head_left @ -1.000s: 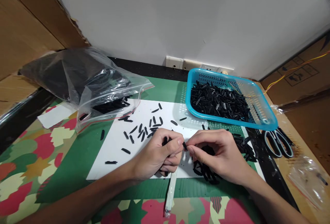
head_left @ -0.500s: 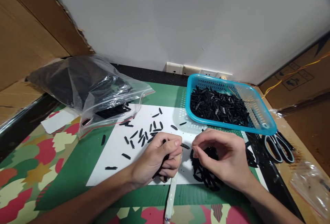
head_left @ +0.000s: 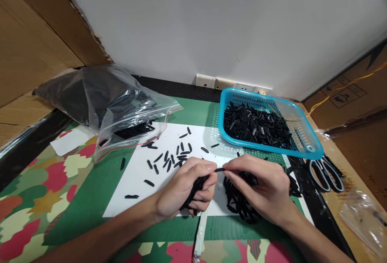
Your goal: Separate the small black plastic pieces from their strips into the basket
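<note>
My left hand (head_left: pixel 192 186) is closed around a bundle of small black strips, and its thumb and forefinger pinch one end of a single black strip (head_left: pixel 219 170). The other end of that strip lies between the thumb and fingertips of my right hand (head_left: pixel 260 186). Beneath my right hand a pile of black strips (head_left: pixel 240 204) rests on the white paper (head_left: pixel 121 208), partly hidden by the hand. Several loose black strips (head_left: pixel 166 156) are scattered on the paper beyond my left hand. What the strips are exactly I cannot make out.
A blue basket (head_left: pixel 272 149) full of black pieces stands at the back right, with scissors (head_left: pixel 325 176) beside it. At the back left lies a clear zip bag (head_left: pixel 121 97) of black pieces. A pale narrow stick (head_left: pixel 200 232) lies in front, and a small clear bag (head_left: pixel 363 218) at right.
My right hand's fingertips have come together on the strip that sticks out of my left hand. Before, they were just apart from it. My left hand still grips its bundle.
</note>
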The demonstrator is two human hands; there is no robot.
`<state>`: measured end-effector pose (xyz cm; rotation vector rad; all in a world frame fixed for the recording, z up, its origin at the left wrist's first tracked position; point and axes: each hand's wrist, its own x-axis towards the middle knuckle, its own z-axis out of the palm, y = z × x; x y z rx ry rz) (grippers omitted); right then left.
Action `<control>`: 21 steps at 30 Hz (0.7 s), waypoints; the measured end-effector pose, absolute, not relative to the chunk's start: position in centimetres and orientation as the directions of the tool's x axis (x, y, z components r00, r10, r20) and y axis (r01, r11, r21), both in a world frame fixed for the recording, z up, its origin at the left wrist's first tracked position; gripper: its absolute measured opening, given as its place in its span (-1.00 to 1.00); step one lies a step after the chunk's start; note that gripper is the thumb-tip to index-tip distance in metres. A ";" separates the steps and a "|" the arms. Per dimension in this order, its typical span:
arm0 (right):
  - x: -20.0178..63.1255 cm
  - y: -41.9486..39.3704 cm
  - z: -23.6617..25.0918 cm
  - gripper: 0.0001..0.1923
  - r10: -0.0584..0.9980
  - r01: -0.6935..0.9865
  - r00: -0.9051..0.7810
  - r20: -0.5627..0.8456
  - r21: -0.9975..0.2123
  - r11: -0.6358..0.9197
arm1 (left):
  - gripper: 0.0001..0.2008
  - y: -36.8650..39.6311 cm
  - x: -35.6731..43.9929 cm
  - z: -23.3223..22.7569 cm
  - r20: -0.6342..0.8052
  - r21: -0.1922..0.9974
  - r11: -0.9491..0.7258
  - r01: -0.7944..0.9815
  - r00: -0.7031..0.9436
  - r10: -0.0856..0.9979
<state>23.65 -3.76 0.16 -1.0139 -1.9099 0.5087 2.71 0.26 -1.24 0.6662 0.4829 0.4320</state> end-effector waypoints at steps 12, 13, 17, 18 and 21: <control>27.2 -2.2 1.0 -0.69 0.683 0.888 -0.074 0.726 -0.264 0.377 | -0.23 0.4 2.7 -1.4 -0.313 0.629 0.771 -0.096 0.877 0.365; 26.5 -2.5 1.1 -0.68 0.703 0.832 -0.111 0.702 -0.322 0.453 | -0.21 0.3 2.8 -1.3 -0.329 0.633 0.771 -0.064 0.880 0.343; 23.5 -3.6 1.4 -0.69 0.782 0.511 -0.357 0.510 -0.594 0.621 | -0.12 0.1 2.9 -1.1 -0.466 0.630 0.764 0.140 0.855 0.228; 23.1 -3.8 1.4 -0.71 0.783 0.464 -0.419 0.460 -0.633 0.620 | -0.10 0.0 2.9 -1.1 -0.492 0.621 0.762 0.183 0.848 0.198; 22.5 -4.1 1.2 -0.82 0.795 0.411 -0.485 0.363 -0.708 0.574 | -0.09 -0.1 2.8 -1.1 -0.526 0.607 0.751 0.260 0.840 0.134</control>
